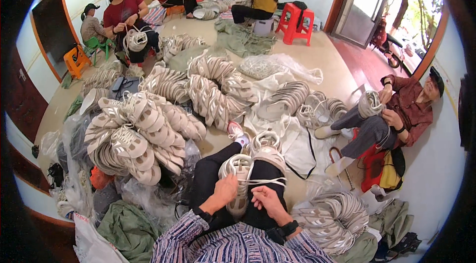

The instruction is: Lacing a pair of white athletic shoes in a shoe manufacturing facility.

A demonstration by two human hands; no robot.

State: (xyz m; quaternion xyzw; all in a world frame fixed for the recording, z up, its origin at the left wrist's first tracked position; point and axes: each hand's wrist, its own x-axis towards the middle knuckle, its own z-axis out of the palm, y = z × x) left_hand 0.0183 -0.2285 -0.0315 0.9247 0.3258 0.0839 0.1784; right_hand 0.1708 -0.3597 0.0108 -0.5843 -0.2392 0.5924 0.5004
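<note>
A beige shoe upper point(235, 166) with white laces rests on my lap, its toe toward me. At its lacing my left hand point(223, 193) is closed, pinching a shoelace. White shoelaces point(265, 180) stretch from there to the right and bend back in a loop. Just below that loop is my right hand point(269, 202), with fingers curled and thumb and forefinger close together; whether a lace end is between them is too small to tell. On my right knee lies a second beige shoe upper point(269, 155), also with white laces.
Left of my legs is a large ring of nested shoe uppers point(141, 136); another stack point(332, 221) lies at my right. A green cloth sack point(126, 228) and plastic bags crowd the lower left. A co-worker point(404, 109) sits at right holding an upper; several others work farther back.
</note>
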